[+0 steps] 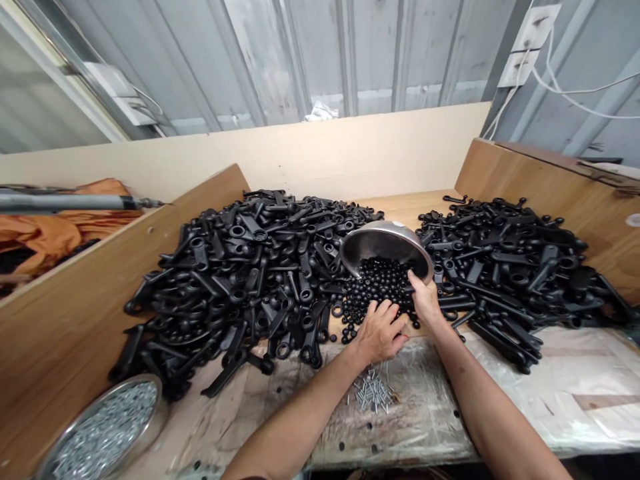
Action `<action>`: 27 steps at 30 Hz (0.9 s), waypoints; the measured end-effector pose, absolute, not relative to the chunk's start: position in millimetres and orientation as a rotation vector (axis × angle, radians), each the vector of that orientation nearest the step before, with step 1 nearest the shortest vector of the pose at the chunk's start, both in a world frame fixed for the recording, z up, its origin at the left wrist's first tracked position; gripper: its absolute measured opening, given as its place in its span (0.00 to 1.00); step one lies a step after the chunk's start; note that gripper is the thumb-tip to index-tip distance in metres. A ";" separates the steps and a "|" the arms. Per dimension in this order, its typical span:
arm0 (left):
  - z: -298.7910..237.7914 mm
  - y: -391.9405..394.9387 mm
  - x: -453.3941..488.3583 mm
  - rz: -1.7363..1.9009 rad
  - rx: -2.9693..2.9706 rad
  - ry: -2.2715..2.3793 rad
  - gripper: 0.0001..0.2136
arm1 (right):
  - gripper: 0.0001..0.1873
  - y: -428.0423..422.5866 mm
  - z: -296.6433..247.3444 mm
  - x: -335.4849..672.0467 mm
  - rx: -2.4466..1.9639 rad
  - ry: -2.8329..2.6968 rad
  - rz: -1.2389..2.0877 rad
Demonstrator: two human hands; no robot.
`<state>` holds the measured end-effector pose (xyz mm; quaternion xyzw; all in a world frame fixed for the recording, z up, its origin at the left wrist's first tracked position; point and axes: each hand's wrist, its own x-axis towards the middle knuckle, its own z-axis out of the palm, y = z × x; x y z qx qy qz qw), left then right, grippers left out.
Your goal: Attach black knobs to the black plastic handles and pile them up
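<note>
A steel bowl (385, 241) lies tipped on its side between two heaps of black plastic lever parts, spilling small black balls (376, 285) onto the bench. My left hand (381, 331) rests palm down on the near edge of the balls, its fingers curled over them. Beside it, my right hand (426, 299) reaches to the bowl's lower rim with fingers bent among the balls. What each hand grips, if anything, is hidden. A small bunch of silver pins (373, 392) lies just behind my left wrist.
A large heap of black levers (240, 280) fills the left, and another heap (510, 267) the right. Wooden partition walls (75, 313) enclose the bench. A round metal dish of small silver screws (105, 430) sits at the near left. Plastic sheeting (575, 393) covers the front.
</note>
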<state>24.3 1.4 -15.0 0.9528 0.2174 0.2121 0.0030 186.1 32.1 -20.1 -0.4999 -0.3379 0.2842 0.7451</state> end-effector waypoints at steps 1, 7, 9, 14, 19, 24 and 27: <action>-15.5 1.4 24.7 0.694 2.990 0.684 0.20 | 0.28 32.7 -20.6 183.5 -1.110 -0.708 0.592; -13.1 2.3 28.1 0.679 3.032 0.653 0.23 | 0.26 26.0 -12.7 175.7 -1.165 -0.830 0.480; -12.3 2.8 28.7 0.640 3.029 0.658 0.23 | 0.27 25.0 -11.3 175.7 -1.170 -0.861 0.470; -13.6 3.6 28.6 0.615 3.009 0.662 0.24 | 0.29 27.8 -15.6 177.2 -1.146 -0.824 0.451; -15.0 3.3 27.8 0.631 2.988 0.653 0.24 | 0.28 28.4 -13.8 175.8 -1.124 -0.816 0.413; -15.9 3.4 28.2 0.632 2.984 0.640 0.23 | 0.27 27.8 -11.0 176.0 -1.120 -0.805 0.404; -14.3 1.5 28.2 0.615 3.010 0.653 0.22 | 0.28 27.1 -12.6 177.0 -1.133 -0.798 0.400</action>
